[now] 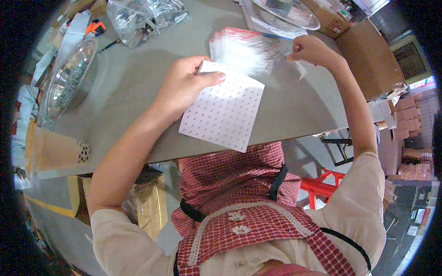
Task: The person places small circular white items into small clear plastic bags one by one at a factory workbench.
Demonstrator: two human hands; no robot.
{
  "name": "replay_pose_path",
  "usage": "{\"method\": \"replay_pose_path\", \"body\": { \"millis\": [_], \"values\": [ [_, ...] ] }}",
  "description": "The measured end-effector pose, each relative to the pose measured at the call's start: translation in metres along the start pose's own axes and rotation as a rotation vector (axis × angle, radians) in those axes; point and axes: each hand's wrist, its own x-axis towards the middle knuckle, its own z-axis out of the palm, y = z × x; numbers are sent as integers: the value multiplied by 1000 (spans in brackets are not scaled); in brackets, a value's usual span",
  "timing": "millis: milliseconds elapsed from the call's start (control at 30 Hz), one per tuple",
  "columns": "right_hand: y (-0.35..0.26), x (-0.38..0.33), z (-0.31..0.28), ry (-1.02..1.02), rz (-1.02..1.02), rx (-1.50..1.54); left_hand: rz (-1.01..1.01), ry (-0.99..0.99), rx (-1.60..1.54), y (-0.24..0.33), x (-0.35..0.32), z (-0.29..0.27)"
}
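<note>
On grey surface [138, 87], centre: left hand [184, 85] pinching white sticker sheet [225, 112]; right hand [311, 49], one o'clock, fisted on clear bag [294, 64] beside bag stack [241, 48]. Labelling step, probably; next calls for peeling one sticker.

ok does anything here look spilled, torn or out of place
Nothing looks spilled or damaged. The left hand holds a white sticker sheet flat on the grey table, its lower corner hanging slightly over the edge. The right hand pinches a clear bag from the fanned stack of bags.
</note>
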Motion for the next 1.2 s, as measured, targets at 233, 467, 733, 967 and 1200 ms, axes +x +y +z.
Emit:
{"method": "replay_pose_path", "body": {
  "millis": [233, 467, 733, 967, 1200],
  "values": [
    [-42, 9, 10, -17, -318, 501, -19, 22, -46, 6, -3, 1],
    [0, 20, 34, 346, -276, -33, -14, 25, -106, 4, -6, 3],
    [-5, 15, 19, 145, -385, 506, 2, -10, -22, -2, -1, -1],
    [-58, 25, 36, 342, -465, 140, -5, 18, -88, 10, -8, 2],
    [9, 6, 28, 317, -65, 7, 36, 16, -80, 7, -8, 5]
  ]
}}
